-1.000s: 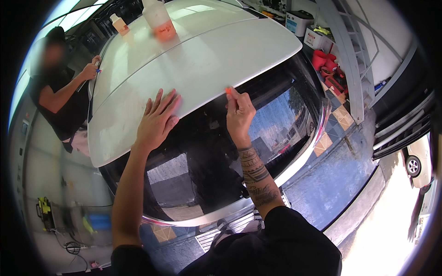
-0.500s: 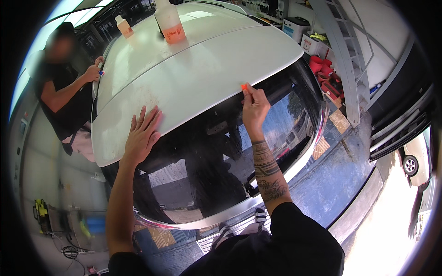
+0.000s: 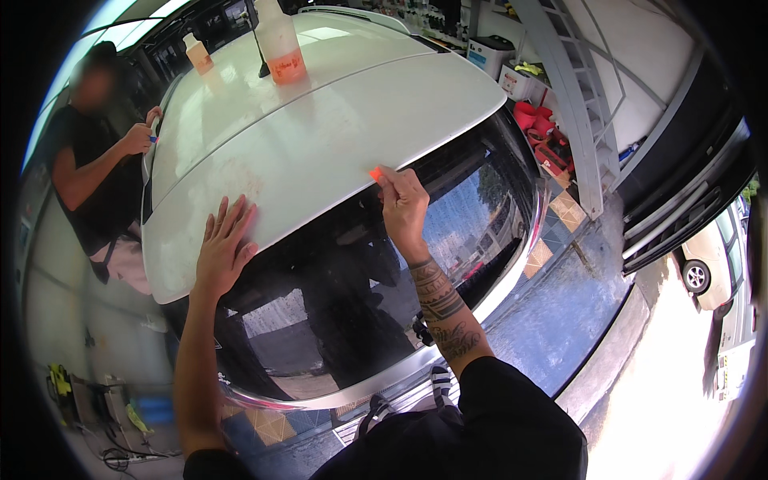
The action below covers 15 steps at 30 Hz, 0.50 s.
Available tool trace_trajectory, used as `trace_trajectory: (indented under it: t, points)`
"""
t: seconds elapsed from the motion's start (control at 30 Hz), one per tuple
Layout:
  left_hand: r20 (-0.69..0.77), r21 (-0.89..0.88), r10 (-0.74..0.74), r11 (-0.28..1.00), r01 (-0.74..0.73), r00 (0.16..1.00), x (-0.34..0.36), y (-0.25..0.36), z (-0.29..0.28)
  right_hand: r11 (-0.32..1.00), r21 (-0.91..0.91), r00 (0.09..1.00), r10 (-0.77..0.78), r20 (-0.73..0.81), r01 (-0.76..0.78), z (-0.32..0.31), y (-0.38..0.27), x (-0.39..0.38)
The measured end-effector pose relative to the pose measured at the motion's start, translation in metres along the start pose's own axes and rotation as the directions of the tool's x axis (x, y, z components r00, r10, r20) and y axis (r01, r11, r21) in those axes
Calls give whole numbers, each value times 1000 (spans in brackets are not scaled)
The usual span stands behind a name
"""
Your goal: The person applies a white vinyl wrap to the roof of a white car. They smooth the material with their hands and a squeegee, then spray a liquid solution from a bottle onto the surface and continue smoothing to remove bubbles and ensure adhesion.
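The white rear edge of a car roof (image 3: 320, 144) lies in front of me, above the dark rear window (image 3: 336, 304). Pinched in the fingertips of my right hand (image 3: 405, 206) is a small orange plastic piece (image 3: 377, 174), held at the panel's lower edge; how much of it my fingers hide I cannot tell. My left hand (image 3: 224, 252) rests flat on the same panel near its left end, fingers stretched out, holding nothing. Faint brownish specks mark the paint just above that hand.
Two spray bottles with orange liquid, one large (image 3: 286, 64) and one small (image 3: 198, 54), stand on the roof by an antenna (image 3: 262, 68). At the car's left side a person (image 3: 88, 160) holds something blue. A metal ladder (image 3: 572, 96) and red containers (image 3: 536, 120) are at the right.
My right hand has slid left along the panel's edge with the orange piece. My left hand stays in place on the panel. The whole view has shifted slightly.
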<state>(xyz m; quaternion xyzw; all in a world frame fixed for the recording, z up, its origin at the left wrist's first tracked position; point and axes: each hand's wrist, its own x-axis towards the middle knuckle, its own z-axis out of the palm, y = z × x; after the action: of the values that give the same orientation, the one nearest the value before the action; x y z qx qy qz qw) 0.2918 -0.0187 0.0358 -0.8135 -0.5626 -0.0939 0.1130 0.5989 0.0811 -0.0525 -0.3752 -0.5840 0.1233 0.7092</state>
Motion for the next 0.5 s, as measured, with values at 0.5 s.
trace_trajectory:
  t: [0.5]
  points:
    - [-374, -170, 118, 966, -193, 920, -25, -5, -5, 993, 80, 857, -114, 503, 86, 113, -129, -84]
